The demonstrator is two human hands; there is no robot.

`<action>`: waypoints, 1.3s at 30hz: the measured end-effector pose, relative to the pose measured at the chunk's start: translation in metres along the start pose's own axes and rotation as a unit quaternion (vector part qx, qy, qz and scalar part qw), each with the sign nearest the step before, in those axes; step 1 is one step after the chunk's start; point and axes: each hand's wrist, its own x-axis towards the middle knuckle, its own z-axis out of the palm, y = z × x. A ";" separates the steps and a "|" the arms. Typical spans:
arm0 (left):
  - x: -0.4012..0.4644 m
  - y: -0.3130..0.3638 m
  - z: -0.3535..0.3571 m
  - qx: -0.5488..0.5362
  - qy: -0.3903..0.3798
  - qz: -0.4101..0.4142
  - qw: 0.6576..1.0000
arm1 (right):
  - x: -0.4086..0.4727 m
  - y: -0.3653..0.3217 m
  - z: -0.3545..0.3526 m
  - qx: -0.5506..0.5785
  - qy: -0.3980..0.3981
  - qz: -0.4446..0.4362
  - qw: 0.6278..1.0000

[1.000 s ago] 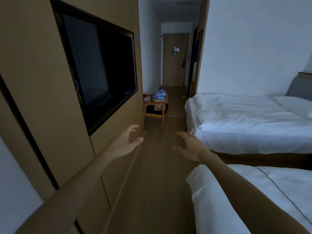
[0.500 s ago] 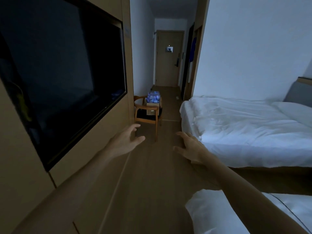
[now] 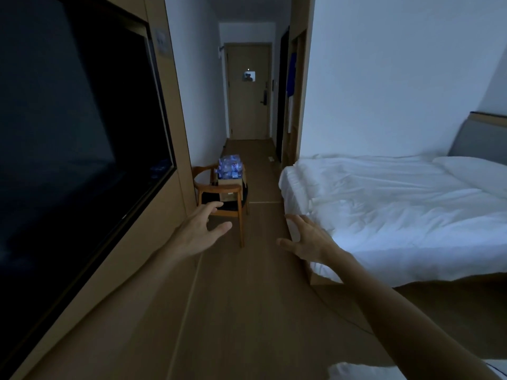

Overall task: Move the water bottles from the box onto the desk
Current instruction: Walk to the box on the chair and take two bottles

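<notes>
Several clear water bottles [image 3: 230, 167] with blue labels stand packed in a brown cardboard box [image 3: 229, 185]. The box sits on the seat of a wooden chair [image 3: 219, 200] down the aisle, ahead of me. My left hand [image 3: 199, 228] is stretched forward, fingers spread and relaxed, holding nothing, well short of the chair. My right hand [image 3: 306, 239] reaches forward beside the bed corner, also spread and empty. No desk is in view.
A large dark TV screen [image 3: 68, 138] is set in the wooden wall on the left. A white-sheeted bed [image 3: 397, 204] fills the right side, and another bed corner [image 3: 356, 373] shows at the bottom. The wooden floor aisle [image 3: 247, 311] leads to a closed door [image 3: 248, 91].
The view has advanced down the aisle. The chair with the box is nearer and larger, and the near bed has slid out of the bottom of the view. Both hands stay outstretched and empty.
</notes>
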 end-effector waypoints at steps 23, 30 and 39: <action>0.411 -0.083 0.089 -0.038 0.017 -0.055 0.998 | 0.424 0.151 0.014 0.002 -0.044 -0.056 0.997; 0.559 -0.135 0.107 -0.068 0.019 -0.045 0.996 | 0.575 0.178 0.034 0.000 -0.041 -0.052 0.998; 0.740 -0.205 0.122 -0.120 -0.002 -0.063 0.991 | 0.764 0.207 0.047 0.006 -0.037 -0.029 0.999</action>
